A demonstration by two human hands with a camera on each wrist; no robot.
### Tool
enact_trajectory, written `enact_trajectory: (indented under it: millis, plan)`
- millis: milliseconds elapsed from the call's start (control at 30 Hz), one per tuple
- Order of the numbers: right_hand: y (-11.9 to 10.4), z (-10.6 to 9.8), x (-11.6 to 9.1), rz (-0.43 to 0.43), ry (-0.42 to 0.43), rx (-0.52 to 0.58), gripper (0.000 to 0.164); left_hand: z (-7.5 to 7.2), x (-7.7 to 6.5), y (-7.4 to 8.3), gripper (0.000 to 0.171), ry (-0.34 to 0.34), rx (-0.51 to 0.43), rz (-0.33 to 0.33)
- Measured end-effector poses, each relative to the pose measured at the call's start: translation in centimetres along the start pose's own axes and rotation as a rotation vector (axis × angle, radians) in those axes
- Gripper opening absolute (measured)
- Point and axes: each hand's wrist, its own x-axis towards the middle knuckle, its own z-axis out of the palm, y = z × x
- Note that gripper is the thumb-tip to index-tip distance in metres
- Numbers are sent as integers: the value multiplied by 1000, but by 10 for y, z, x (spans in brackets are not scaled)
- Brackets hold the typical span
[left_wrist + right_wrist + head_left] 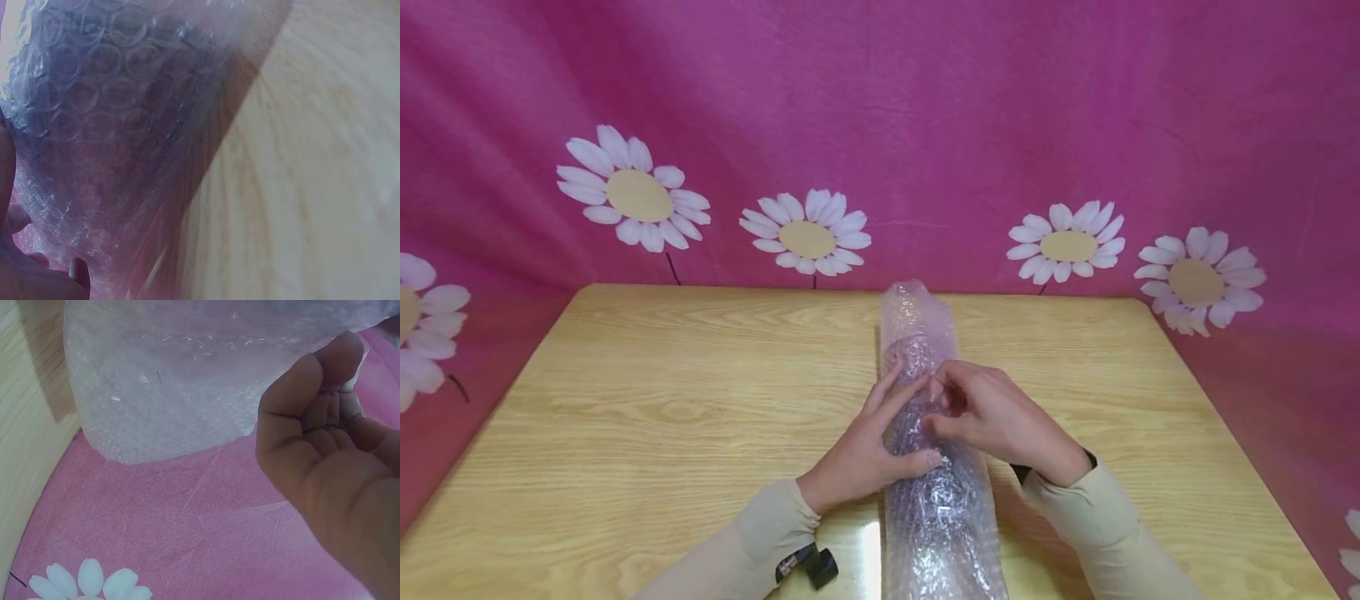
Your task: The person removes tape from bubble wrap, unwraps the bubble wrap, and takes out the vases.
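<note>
A long bundle in clear bubble wrap (936,517) lies lengthwise on the table, with something dark showing through the layers. My left hand (868,442) rests across it from the left, fingers extended and thumb apart on the plastic. From the right, my right hand (992,417) works at the top of the bundle with curled fingers, its fingertips at the wrap close to the left fingertips. In the right wrist view, the right hand's fingers (290,394) bend in at the edge of the wrap. The wrapped item's kind is hidden.
The bundle lies on a light wood-grain table (662,400), its far end near the back edge. Pink cloth (925,125) with printed daisies hangs behind and at both sides. A black wrist-strap piece (822,568) sits by the left sleeve.
</note>
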Motion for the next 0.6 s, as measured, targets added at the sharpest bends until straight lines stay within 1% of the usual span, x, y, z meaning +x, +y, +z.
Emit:
enact_trajectory:
  millis: [200, 400, 600]
  plan:
    - [0, -4, -5, 9, 5, 2, 21, 1, 1, 0, 99, 0, 2, 9]
    - [0, -8, -9, 21, 14, -1, 21, 1, 2, 0, 100, -3, 13, 3]
    - [-1, -11, -12, 20, 22, -3, 17, 1, 2, 0, 97, 1, 19, 0]
